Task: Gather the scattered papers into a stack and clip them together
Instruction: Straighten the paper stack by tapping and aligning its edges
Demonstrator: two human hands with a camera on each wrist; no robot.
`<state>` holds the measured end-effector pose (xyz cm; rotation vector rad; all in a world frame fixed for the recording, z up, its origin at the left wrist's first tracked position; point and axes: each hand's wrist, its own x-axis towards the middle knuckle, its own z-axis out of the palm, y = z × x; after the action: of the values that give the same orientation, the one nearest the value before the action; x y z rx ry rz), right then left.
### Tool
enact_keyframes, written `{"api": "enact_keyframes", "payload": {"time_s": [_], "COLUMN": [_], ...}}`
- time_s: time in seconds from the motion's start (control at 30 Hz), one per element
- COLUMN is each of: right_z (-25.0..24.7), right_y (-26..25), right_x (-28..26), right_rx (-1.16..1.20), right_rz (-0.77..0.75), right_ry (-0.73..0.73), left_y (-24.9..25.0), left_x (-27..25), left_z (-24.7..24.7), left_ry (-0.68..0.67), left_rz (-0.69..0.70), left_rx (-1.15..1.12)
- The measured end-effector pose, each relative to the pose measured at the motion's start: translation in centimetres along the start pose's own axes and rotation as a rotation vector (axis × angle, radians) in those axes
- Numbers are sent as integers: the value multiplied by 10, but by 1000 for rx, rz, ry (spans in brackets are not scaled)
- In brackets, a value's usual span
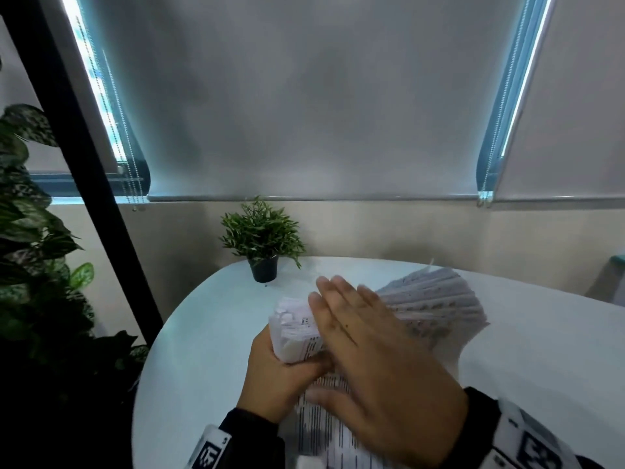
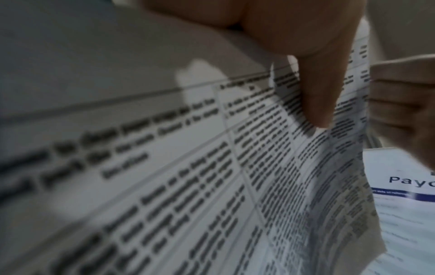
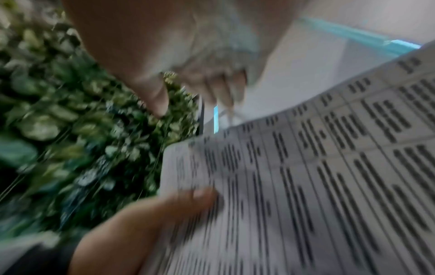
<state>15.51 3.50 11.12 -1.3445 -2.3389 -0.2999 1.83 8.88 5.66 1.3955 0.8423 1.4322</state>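
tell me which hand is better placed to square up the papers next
Probably the right hand: it lies flat with straight fingers over the papers, free to pat the edges. The left hand already grips the bundle from below.

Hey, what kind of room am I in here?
Probably an office or meeting corner: a round white table, drawn roller blinds over the windows, a small potted plant, and printed papers being gathered.

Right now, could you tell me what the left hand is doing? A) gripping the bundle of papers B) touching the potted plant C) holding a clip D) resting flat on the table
A: the left hand grips the papers at their left edge, fingers curled round them.
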Motion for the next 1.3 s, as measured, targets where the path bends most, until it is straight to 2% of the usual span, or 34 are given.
{"api": "enact_keyframes", "payload": {"time_s": [0.03,0.13,0.23,0.27,0.37,0.43,0.5,0.57,0.6,0.63,0.67,0.77,0.87,0.97,1.13,1.3], "right_z": [2,1,8,8,-10,-16,-12,4,16,26,32,30,25,26,40,39], "right_y": [-1,0,-1,2,31,62,82,84,84,85,83,74,69,67,84,91], "right_x": [-2,-5,-9,-10,-16,-33,-53,-65,-68,-71,-72,-62,-54,-56,-63,-60], "right_rx": [31,71,-86,-74,64,145,465,1038,1223,1289,1250,1136,1051,1030,1182,1287], "right_rz": [12,118,51,69,226,396,598,668,632,584,560,531,511,505,546,524], "right_ry": [-26,85,-75,-64,124,226,296,322,303,297,330,600,702,657,548,558], "left_y": [2,4,5,5,4,2,2,0,-1,-1,0,8,14,8,-10,-16], "left_x": [-1,-1,-6,-6,-9,-10,-11,-13,-13,-13,-12,-8,-7,-9,-8,0], "left_z": [2,8,9,8,3,-2,-6,-7,-6,-4,-3,2,4,-1,-6,-11], "left_ry": [-7,-21,-43,-48,-33,-7,-7,-4,-6,-8,-9,9,27,33,22,-66], "left_rz": [4,28,17,10,24,13,-2,2,3,1,-1,15,87,94,8,-45], "left_rx": [3,71,118,118,75,34,-5,-20,-16,-5,2,-29,0,58,5,36]}}
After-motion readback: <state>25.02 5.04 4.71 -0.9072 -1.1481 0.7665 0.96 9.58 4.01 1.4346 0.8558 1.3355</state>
